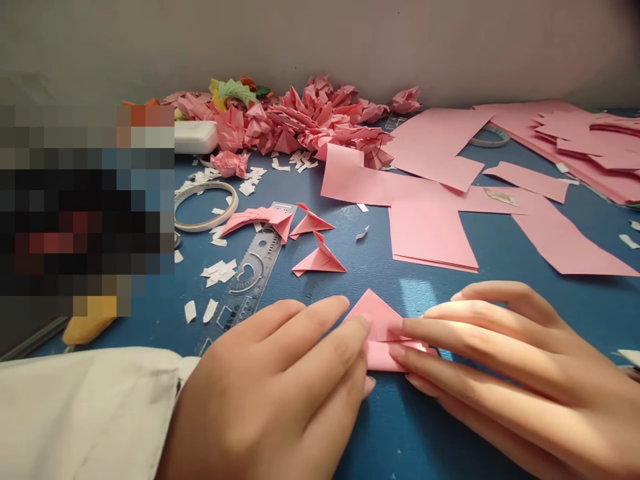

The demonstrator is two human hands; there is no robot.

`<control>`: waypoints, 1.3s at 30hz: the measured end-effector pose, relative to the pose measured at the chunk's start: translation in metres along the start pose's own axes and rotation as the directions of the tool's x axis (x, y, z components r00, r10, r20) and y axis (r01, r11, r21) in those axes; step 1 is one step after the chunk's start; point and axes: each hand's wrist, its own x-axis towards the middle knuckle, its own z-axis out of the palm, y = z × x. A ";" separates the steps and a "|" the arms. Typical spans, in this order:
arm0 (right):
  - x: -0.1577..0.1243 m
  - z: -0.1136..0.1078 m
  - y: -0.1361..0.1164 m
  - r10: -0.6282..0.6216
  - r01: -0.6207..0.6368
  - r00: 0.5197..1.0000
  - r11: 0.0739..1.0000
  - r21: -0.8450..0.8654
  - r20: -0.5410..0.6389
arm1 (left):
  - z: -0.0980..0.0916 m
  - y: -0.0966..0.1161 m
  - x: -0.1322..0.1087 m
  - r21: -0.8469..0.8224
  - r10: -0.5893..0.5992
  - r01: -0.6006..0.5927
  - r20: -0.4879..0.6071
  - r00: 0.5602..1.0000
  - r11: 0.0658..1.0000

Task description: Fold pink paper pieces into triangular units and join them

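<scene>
A folded piece of pink paper lies on the blue tabletop in front of me, with a pointed top and a folded strip along its lower edge. My left hand grips its left side, index finger on top and thumb low at the edge. On the right side, the fingertips of my right hand press the strip and the fold above it, its fingers long and close together. Just beyond the paper are two small folded pink triangles and a joined chain of folded pink pieces.
A clear plastic ruler lies left of centre among white paper scraps. A tape roll is behind it. Pink paper flowers are heaped at the back. Cut pink sheets spread to the right. The far left is pixelated.
</scene>
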 end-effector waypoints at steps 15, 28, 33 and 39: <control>-0.001 0.003 -0.005 0.039 -0.039 0.999 0.999 -0.028 -0.009 | 0.017 0.008 -0.021 0.025 -0.071 0.071 0.008 0.997 0.997; 0.001 0.000 0.002 0.058 -0.057 0.998 0.998 -0.035 0.010 | 0.022 0.009 -0.035 0.066 -0.027 0.031 -0.059 0.998 0.997; 0.000 -0.001 0.003 0.042 -0.041 0.999 0.998 -0.041 0.022 | 0.021 0.009 -0.032 0.036 -0.028 0.029 -0.030 0.999 0.999; 0.005 -0.001 -0.001 0.059 -0.060 0.998 0.997 -0.049 -0.016 | 0.021 0.009 -0.032 0.057 -0.049 0.050 -0.023 0.999 0.997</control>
